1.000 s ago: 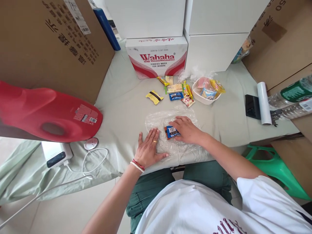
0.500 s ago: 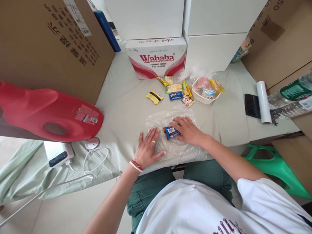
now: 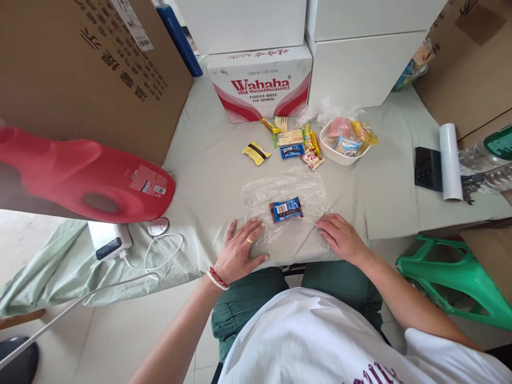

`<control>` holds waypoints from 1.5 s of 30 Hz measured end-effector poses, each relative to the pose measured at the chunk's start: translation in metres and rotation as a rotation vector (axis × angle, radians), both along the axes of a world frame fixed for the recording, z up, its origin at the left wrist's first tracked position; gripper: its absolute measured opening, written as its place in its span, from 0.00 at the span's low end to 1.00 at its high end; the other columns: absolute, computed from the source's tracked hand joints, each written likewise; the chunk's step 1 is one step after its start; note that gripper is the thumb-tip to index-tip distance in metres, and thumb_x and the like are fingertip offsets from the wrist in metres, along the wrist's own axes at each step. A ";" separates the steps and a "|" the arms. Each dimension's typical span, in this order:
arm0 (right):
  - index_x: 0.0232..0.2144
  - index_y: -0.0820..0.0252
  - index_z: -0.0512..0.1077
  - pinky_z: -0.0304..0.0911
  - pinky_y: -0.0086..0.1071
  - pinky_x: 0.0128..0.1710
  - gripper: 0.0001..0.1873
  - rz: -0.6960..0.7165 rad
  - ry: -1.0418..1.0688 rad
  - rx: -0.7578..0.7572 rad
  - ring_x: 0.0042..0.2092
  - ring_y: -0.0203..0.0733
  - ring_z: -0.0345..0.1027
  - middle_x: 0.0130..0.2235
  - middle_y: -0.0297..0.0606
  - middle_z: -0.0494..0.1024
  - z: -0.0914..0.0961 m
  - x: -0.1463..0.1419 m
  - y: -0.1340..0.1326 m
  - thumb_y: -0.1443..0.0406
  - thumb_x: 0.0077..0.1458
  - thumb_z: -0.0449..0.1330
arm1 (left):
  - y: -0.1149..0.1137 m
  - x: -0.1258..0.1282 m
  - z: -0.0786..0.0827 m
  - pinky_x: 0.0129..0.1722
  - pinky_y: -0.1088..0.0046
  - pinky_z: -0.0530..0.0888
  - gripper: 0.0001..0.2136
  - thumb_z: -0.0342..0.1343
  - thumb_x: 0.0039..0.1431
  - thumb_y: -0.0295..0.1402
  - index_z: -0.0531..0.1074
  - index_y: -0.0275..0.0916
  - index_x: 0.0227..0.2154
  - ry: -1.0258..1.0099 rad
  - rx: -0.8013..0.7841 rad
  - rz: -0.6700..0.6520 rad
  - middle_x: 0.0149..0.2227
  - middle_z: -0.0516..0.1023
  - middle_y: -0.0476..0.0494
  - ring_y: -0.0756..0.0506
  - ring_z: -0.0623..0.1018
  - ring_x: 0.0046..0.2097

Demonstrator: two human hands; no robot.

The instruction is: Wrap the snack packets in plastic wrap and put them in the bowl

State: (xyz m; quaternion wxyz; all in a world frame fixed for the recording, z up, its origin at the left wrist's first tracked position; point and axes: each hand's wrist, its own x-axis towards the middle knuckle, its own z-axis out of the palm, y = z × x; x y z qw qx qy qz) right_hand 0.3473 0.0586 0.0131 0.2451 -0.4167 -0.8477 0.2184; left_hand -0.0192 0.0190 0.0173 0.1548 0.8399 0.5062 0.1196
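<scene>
Both hands lie open and palm down, gripping nothing. The left hand [image 3: 240,250] has its fingers spread, and its fingertips press the near left edge of a clear plastic sheet [image 3: 280,186]. The right hand [image 3: 342,237] rests flat at the sheet's near right corner, fingers together and pointing left.

Between the hands and a little farther from the person, a blue snack packet [image 3: 286,209] lies at the middle of the sheet, apart from both hands. Whether it sits on top of the plastic or under a layer of it cannot be told. The sheet is spread at the near edge of the surface [image 3: 208,176], which is covered by a pale green cloth.

Farther back, a yellow packet [image 3: 256,153] lies alone. A cluster of loose snack packets [image 3: 294,143] lies just beside a white bowl [image 3: 336,156] filled with more wrapped snacks. Behind them stands a Wahaha carton [image 3: 260,85] against stacked white boxes [image 3: 348,64].

To the left, a red jug [image 3: 80,176] lies on its side in front of a brown cardboard box [image 3: 88,69]. A power bank [image 3: 108,242] with a white cable [image 3: 160,256] sits near the jug. To the right, a white roll [image 3: 450,160] lies beside a black object [image 3: 428,169], and a green stool [image 3: 460,277] stands below the surface's edge.
</scene>
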 end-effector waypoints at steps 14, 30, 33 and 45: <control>0.40 0.58 0.81 0.65 0.32 0.38 0.13 -0.087 -0.181 -0.351 0.36 0.43 0.73 0.34 0.38 0.82 0.050 -0.021 0.114 0.60 0.66 0.57 | 0.056 0.015 -0.009 0.59 0.51 0.74 0.13 0.53 0.64 0.44 0.77 0.45 0.30 -0.213 0.103 0.644 0.39 0.82 0.38 0.36 0.77 0.53; 0.52 0.62 0.80 0.64 0.37 0.48 0.17 0.007 -0.567 -0.206 0.53 0.55 0.74 0.48 0.49 0.84 0.059 -0.137 0.186 0.67 0.62 0.61 | 0.078 0.047 -0.009 0.54 0.45 0.71 0.18 0.62 0.58 0.47 0.77 0.42 0.47 -0.044 0.025 0.933 0.47 0.79 0.34 0.28 0.75 0.55; 0.50 0.59 0.81 0.60 0.32 0.42 0.17 0.136 -0.514 -0.135 0.47 0.47 0.75 0.46 0.43 0.83 0.079 -0.128 0.164 0.68 0.66 0.55 | 0.080 0.049 -0.008 0.54 0.47 0.71 0.13 0.61 0.59 0.47 0.75 0.43 0.39 -0.043 0.002 0.942 0.46 0.78 0.36 0.30 0.74 0.54; 0.58 0.45 0.73 0.57 0.32 0.37 0.15 0.226 -0.427 -0.211 0.47 0.46 0.70 0.51 0.41 0.76 0.055 -0.083 0.059 0.57 0.74 0.52 | 0.075 0.032 -0.009 0.57 0.51 0.71 0.12 0.54 0.57 0.31 0.73 0.43 0.44 -0.298 -0.013 0.813 0.47 0.78 0.40 0.37 0.77 0.51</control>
